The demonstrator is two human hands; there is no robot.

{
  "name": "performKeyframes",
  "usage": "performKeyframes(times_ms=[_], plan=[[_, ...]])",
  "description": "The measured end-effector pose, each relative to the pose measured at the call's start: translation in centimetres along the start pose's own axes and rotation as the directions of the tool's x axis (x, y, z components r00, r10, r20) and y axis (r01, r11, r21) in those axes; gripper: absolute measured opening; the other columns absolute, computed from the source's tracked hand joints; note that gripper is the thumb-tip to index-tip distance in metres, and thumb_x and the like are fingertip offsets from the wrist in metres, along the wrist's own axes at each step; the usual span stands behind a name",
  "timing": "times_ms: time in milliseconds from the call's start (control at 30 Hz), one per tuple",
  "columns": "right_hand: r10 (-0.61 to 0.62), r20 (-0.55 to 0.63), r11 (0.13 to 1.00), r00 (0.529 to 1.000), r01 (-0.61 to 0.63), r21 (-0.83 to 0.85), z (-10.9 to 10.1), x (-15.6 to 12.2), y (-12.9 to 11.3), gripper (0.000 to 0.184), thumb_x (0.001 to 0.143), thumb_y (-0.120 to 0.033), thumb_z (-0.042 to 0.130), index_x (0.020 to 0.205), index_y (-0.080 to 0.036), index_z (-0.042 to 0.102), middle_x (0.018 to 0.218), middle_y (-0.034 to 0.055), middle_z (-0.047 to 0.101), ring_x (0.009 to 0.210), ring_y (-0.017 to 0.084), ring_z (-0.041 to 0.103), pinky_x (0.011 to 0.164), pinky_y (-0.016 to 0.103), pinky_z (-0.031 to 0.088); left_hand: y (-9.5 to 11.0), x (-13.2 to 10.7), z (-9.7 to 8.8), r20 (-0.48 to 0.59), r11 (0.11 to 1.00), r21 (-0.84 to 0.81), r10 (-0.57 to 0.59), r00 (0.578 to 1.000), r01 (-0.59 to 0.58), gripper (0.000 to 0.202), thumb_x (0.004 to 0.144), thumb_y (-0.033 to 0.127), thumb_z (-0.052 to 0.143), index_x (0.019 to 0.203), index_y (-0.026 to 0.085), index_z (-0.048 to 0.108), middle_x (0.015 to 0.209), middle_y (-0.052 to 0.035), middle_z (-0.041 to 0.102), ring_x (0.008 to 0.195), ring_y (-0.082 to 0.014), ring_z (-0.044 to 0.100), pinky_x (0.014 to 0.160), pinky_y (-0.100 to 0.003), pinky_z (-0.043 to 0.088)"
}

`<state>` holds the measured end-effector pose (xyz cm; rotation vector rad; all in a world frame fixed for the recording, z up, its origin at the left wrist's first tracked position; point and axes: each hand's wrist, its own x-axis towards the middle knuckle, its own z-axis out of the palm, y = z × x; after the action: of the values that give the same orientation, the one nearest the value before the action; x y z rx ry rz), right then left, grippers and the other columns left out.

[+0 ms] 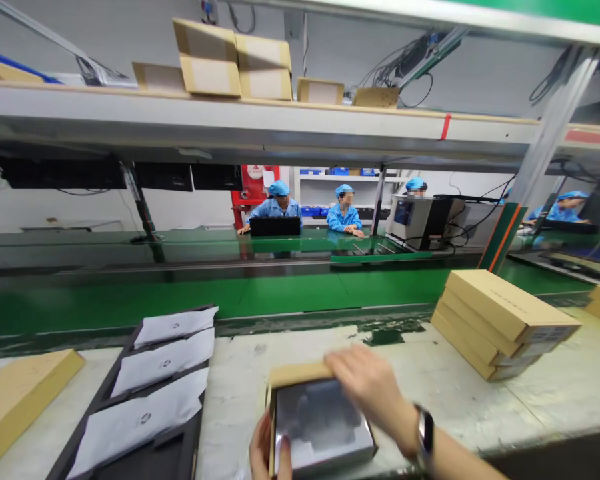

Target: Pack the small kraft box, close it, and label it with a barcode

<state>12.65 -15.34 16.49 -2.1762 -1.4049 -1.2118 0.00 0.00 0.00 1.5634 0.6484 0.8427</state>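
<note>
An opened cardboard box lies on the worktable in front of me. Inside it is a flat, shiny grey item whose kind I cannot make out. My left hand grips the box's left side, thumb over the near rim and fingers outside. Wearing a dark wristband, my right hand is slightly blurred, its fingers closed over the raised flap at the box's far right. To the left, a black tray carries three white pouches with recycling marks.
Stacked closed cardboard boxes stand at the right, and another box lies far left. Beyond the worktable runs a green conveyor belt. A shelf with open cartons crosses overhead. Several people in blue sit opposite, near a grey machine.
</note>
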Motion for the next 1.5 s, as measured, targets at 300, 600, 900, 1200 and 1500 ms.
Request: performKeyframes(times_ms=[300, 600, 900, 1200, 1500], plan=[[-0.101, 0.03, 0.994, 0.994, 0.103, -0.042, 5.6, 0.3, 5.4, 0.061, 0.093, -0.001, 0.045, 0.149, -0.023, 0.044, 0.152, 0.0083, 0.048, 0.143, 0.026, 0.04, 0.119, 0.048, 0.036, 2.2, 2.5, -3.0, 0.31, 0.945, 0.185, 0.205, 0.929, -0.27, 0.032, 0.097, 0.043, 0.051, 0.121, 0.03, 0.066, 0.163, -0.0053, 0.026, 0.151, -0.031, 0.026, 0.121, -0.055, 0.028], [-0.063, 0.52, 0.824, 0.852, -0.249, 0.508, 2.1, -8.4, -4.5, 0.03, 0.101, -0.03, 0.051, 0.128, -0.02, 0.062, 0.095, 0.0072, 0.072, 0.082, 0.021, 0.066, 0.071, 0.034, 0.054, 2.3, 8.8, -1.7, 0.439, 0.986, -0.162, 0.044, 0.897, 0.031, 0.064, 0.098, 0.05, 0.047, 0.156, 0.033, 0.026, 0.14, -0.0067, 0.055, 0.134, -0.0258, 0.048, 0.116, -0.044, 0.036], [0.671, 0.347, -0.01, 0.655, -0.46, 0.888, 2.0, -8.8, -0.2, 0.015, 0.083, -0.035, 0.081, 0.097, -0.032, 0.079, 0.085, 0.0011, 0.079, 0.07, 0.016, 0.073, 0.061, 0.022, 0.058, 1.2, 8.8, -2.4, 0.446, 0.987, -0.115, -0.052, 0.893, 0.115, 0.053, 0.095, 0.051, 0.054, 0.144, 0.031, 0.049, 0.136, -0.0057, 0.06, 0.131, -0.0262, 0.053, 0.11, -0.038, 0.043], [0.686, 0.172, 0.115, 0.707, -0.338, 0.934, -0.7, -9.2, 1.7, 0.014, 0.081, -0.033, 0.082, 0.095, -0.035, 0.079, 0.071, 0.0006, 0.076, 0.062, 0.017, 0.067, 0.059, 0.032, 0.057, 0.8, 8.7, -2.2, 0.415, 0.994, -0.097, -0.005, 0.91, 0.05, 0.052, 0.096, 0.046, 0.056, 0.144, 0.029, 0.045, 0.138, -0.0077, 0.057, 0.126, -0.0269, 0.055, 0.101, -0.036, 0.049], [0.024, 0.386, 0.643, 0.922, -0.31, 0.7, 1.0, -7.6, -2.2, 0.028, 0.096, -0.013, 0.061, 0.118, -0.027, 0.069, 0.104, -0.0005, 0.078, 0.083, 0.017, 0.072, 0.071, 0.032, 0.052, 1.1, 8.6, -2.3, 0.419, 0.995, -0.093, 0.009, 0.908, 0.033, 0.05, 0.097, 0.046, 0.053, 0.144, 0.031, 0.045, 0.141, -0.0056, 0.055, 0.125, -0.0255, 0.055, 0.1, -0.034, 0.049]])
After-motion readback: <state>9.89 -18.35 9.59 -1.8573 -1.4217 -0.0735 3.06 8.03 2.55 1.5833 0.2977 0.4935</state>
